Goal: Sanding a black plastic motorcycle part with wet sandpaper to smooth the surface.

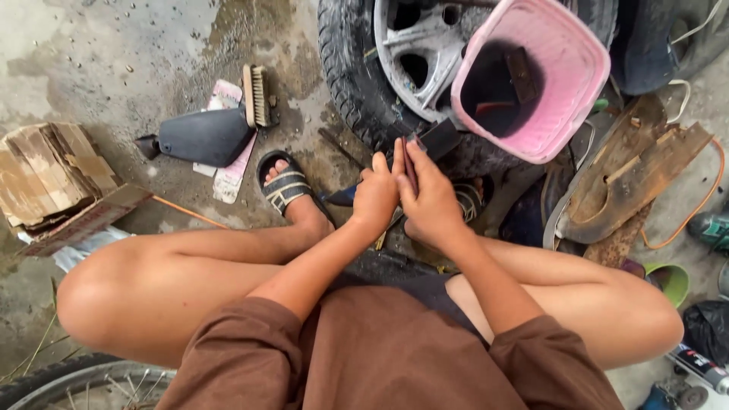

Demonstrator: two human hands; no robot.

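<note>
I sit low with my knees apart, and both hands meet in front of me. My left hand [377, 191] and my right hand [430, 196] press together around a thin dark strip [409, 163] that runs up between the fingers. A dark flat piece [438, 138] shows just above the fingertips; whether it joins the strip I cannot tell. Right behind the hands lies a car tyre [351, 72] on a silver rim [418, 53]. A pink plastic basket [535, 76] leans on the tyre, with a dark object and something red inside it.
A black plastic cover [201, 137] and a wooden brush [257, 95] lie on the wet concrete at left, past my sandalled foot [287, 186]. A torn cardboard box [57, 178] sits far left. Wooden scraps [626, 178] and an orange cord lie at right, and a spoked wheel [83, 383] at bottom left.
</note>
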